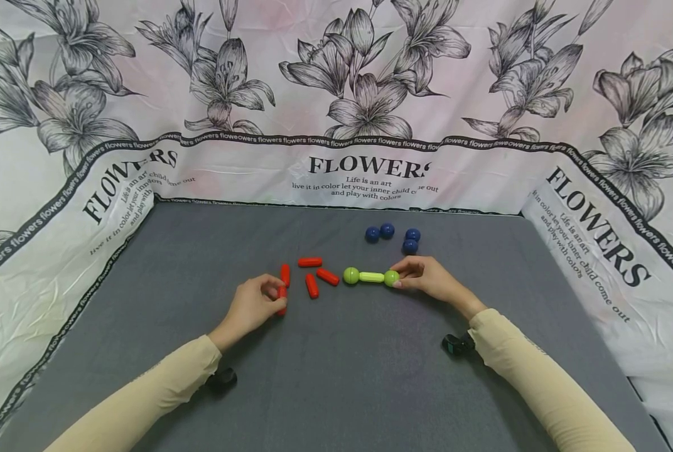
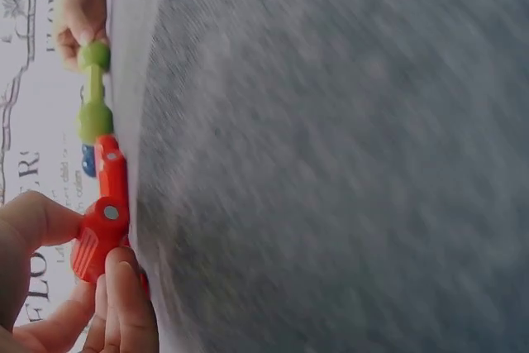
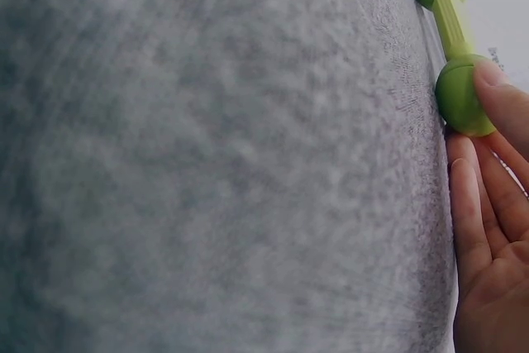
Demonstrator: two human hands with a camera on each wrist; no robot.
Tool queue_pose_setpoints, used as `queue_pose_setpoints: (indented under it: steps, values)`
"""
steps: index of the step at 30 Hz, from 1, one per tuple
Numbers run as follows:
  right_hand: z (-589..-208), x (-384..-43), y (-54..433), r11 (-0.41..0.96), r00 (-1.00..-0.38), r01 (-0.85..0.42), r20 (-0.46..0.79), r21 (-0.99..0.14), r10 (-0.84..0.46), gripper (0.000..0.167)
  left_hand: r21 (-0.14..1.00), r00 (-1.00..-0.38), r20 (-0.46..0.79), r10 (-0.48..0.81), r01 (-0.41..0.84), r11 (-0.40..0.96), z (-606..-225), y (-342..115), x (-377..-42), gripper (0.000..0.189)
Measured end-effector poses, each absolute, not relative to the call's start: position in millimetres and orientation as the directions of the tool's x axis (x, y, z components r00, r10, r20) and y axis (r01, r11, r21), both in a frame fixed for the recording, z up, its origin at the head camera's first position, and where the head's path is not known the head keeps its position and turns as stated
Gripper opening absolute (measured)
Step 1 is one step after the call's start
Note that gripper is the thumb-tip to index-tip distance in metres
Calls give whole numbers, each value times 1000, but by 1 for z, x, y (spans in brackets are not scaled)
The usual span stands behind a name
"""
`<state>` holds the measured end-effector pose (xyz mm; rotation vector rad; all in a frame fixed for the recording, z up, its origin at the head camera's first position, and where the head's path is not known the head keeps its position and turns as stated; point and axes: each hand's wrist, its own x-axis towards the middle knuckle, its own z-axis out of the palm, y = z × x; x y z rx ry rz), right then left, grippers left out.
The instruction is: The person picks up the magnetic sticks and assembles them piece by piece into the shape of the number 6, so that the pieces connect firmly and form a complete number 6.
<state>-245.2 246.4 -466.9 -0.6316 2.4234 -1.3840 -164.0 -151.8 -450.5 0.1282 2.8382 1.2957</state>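
Observation:
My left hand point(image 1: 250, 306) pinches a short red rod point(image 2: 97, 241) between thumb and fingers, left of the table's middle. A round silvery disc shows on the rod's end in the left wrist view. Several more red rods point(image 1: 312, 286) lie just beyond and right of that hand. My right hand point(image 1: 435, 281) pinches the right green ball point(image 1: 391, 278) of a dumbbell-shaped piece. A ribbed light green rod point(image 1: 371, 277) joins this ball to a second green ball point(image 1: 350, 275), whose side faces the red rods.
Several dark blue balls point(image 1: 387, 230) sit farther back, beyond the right hand. A grey cloth point(image 1: 342, 376) covers the table. White flower-printed fabric point(image 1: 246, 169) stands along the back and sides. Black wrist devices point(image 1: 457, 344) hang under both sleeves.

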Motion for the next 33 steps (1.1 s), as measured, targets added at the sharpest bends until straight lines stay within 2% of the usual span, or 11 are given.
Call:
queue_pose_setpoints:
  steps: [18,26,33]
  values:
    - [-467,-244,246,448,-865,-225,-34,-865,-501,31,847,-979,-37,201,76,526,-447,-97,-159,23]
    - [-465,-244,246,453,-863,-219,-45,-864,-504,32,851,-964,-44,261,101,516,-448,-72,-167,23]
    - [-465,-246,247,447,-863,-219,-42,-867,-504,32,858,-962,-84,260,63,510,-448,-56,-176,27]
